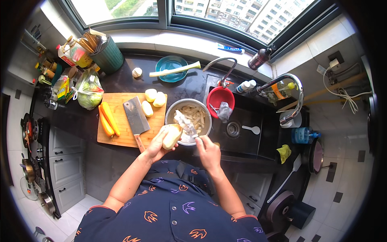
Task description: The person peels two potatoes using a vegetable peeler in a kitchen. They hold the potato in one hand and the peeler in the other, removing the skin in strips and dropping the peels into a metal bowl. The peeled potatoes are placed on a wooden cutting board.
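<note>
As left hand [156, 148] holds potato [172, 137], labelled bottle [259, 59]

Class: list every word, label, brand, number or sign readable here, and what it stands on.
No text is legible enough to quote.
Blue-and-white tube: print too small to read.
Dark bottle: label too small to read.
Red-and-white carton, yellow-green packet: print too small to read.
Blue bottle: print too small to read.
Potato in the left hand: no writing visible.

Left grip [155, 147] holds potato [172, 137]; right grip [209, 153] holds tool [193, 132], perhaps peeler.
</note>
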Tool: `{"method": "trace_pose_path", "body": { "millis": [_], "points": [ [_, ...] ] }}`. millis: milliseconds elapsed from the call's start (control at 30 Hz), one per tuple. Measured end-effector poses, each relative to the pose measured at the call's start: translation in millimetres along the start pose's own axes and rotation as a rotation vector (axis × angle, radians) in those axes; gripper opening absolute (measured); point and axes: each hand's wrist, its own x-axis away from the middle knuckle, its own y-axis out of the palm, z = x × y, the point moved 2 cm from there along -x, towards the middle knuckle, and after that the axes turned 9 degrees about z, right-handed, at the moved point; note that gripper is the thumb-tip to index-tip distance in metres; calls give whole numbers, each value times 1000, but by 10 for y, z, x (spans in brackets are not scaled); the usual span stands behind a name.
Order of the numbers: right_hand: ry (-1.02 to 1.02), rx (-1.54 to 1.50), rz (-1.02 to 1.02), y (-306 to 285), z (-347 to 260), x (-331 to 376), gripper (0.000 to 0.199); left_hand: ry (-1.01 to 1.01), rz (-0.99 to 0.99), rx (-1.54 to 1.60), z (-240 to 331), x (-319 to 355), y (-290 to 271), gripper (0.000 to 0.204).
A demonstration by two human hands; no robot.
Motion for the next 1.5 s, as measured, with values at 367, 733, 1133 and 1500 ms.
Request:
{"method": "trace_pose_path", "body": {
  "millis": [367,733,1133,1500],
  "points": [
    [86,348,-108,179,512,-159,40,79,-185,-14,91,185,45,48],
    [-269,83,79,39,-217,54,29,240,30,-262,36,-16,1,44],
    [76,158,36,-119,190,-101,36,267,-49,-403,182,91,94,44],
    [-51,175,0,35,27,-32,35,178,-115,-342,90,187,2,63]
  ]
}}
